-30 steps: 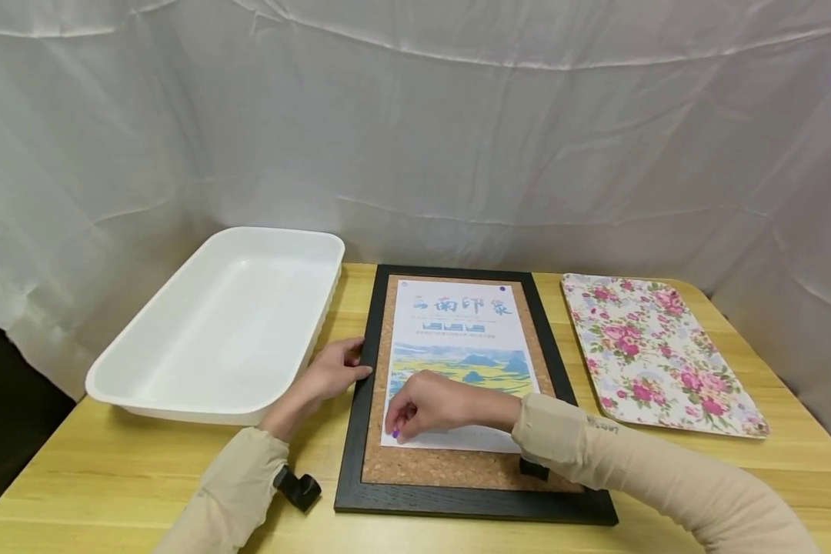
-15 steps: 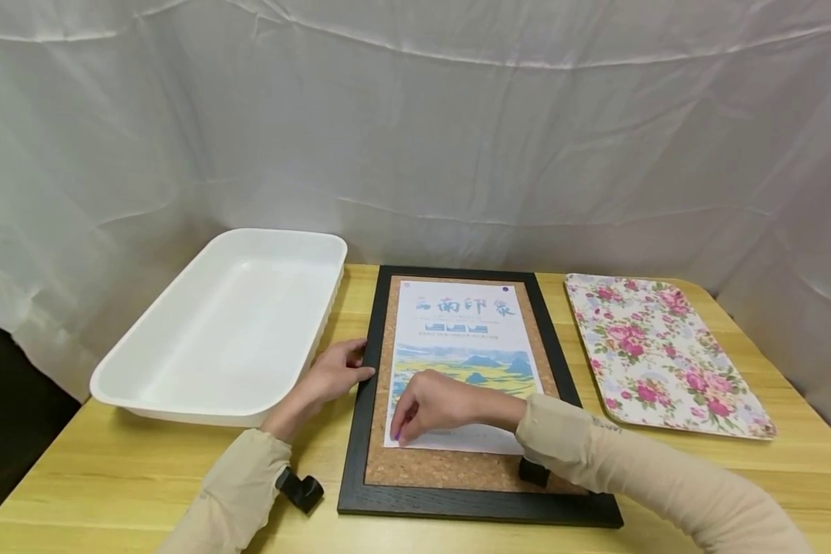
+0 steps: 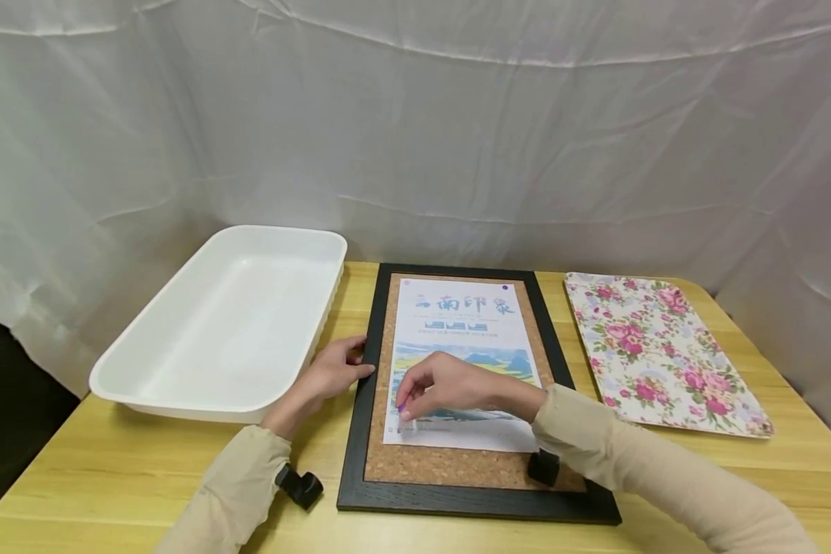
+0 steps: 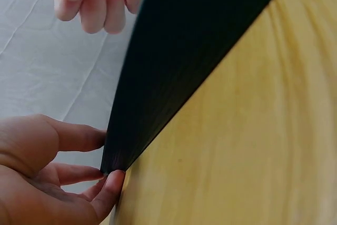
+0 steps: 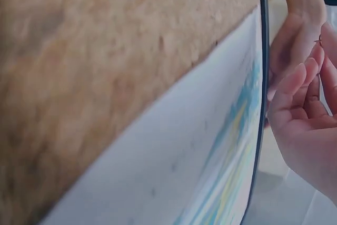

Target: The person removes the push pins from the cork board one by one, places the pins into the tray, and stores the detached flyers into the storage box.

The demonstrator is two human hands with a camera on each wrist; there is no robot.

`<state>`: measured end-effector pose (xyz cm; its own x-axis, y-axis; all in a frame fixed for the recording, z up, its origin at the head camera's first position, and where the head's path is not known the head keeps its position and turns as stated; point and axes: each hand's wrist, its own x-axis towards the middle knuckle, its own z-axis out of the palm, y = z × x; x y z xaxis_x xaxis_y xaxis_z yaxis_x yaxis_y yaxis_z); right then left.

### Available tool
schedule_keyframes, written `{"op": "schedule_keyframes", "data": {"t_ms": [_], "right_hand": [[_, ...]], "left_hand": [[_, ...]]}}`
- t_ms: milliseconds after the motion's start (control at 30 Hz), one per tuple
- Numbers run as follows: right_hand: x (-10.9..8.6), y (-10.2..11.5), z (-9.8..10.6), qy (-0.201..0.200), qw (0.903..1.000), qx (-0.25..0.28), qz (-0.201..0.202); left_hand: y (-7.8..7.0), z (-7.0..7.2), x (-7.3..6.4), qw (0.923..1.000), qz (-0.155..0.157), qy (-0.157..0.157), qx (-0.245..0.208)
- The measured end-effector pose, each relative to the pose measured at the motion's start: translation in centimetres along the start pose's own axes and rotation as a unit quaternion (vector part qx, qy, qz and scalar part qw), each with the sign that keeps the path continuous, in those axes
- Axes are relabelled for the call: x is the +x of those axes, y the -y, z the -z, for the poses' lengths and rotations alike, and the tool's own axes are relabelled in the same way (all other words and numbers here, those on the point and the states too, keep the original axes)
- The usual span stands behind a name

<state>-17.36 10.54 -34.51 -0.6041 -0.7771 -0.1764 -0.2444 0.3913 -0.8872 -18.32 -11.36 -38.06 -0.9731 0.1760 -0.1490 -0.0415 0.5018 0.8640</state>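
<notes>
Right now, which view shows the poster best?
Head: most of the poster shows, face up, title included; the right hand covers part. Right wrist: only a slanted close-up of its lower part. Left wrist: none of it.

Right hand (image 3: 450,382): rising off the lower-left corner of the printed sheet (image 3: 462,335), lower centre of the head view, lifting a pinched purple pin (image 3: 401,408) with it. Small marks (image 3: 392,430) near that corner: coming into sight.

Wood-grain table (image 3: 111,469) — tub (image 3: 215,338), corkboard (image 3: 443,468), tray (image 3: 665,354)

Right hand (image 3: 450,383) in fingertip pinch
</notes>
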Motion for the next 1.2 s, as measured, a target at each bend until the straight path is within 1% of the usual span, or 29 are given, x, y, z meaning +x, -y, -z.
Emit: {"op": "schedule_keyframes", "data": {"t_ms": [200,300,400,500,600,767,867,1000,1100,1200], "right_hand": [[-0.9,-0.3,1.7,-0.047,0.9989,-0.001,-0.001],[-1.4,-0.5,2.7,-0.078,0.9969,0.001,-0.007],[-1.9,-0.7,3.9,-0.115,0.9932,-0.001,-0.021],[-2.3,-1.0,5.3,-0.154,0.9873,-0.010,-0.038],[-2.8,-1.4,6.6,-0.185,0.9809,-0.025,-0.055],[-3.8,-2.6,8.9,-0.224,0.9700,-0.043,-0.085],[-4.4,-3.5,10.3,-0.252,0.9596,-0.057,-0.111],[-5.3,-4.5,12.1,-0.287,0.9451,-0.059,-0.146],[-6.0,-5.2,13.1,-0.308,0.9367,-0.053,-0.157],[-6.7,-6.1,14.1,-0.327,0.9288,-0.065,-0.163]], "left_hand": [[0.0,0.0,0.0,1.0000,-0.002,0.005,-0.001],[0.0,0.0,-0.1,1.0000,0.001,0.008,-0.005],[0.0,0.0,-0.2,0.9999,0.004,0.009,-0.008],[0.0,0.0,-0.1,0.9999,0.006,0.008,-0.012],[0.0,-0.1,-0.1,0.9999,0.007,0.008,-0.014],[0.1,0.0,-0.1,0.9998,0.006,0.008,-0.015],[0.1,0.0,-0.1,0.9998,0.006,0.007,-0.017],[0.0,0.0,-0.1,0.9998,0.007,0.007,-0.014],[-0.1,0.0,-0.1,0.9999,0.007,0.007,-0.012],[-0.1,0.0,-0.1,0.9999,0.009,0.007,-0.011]]}}
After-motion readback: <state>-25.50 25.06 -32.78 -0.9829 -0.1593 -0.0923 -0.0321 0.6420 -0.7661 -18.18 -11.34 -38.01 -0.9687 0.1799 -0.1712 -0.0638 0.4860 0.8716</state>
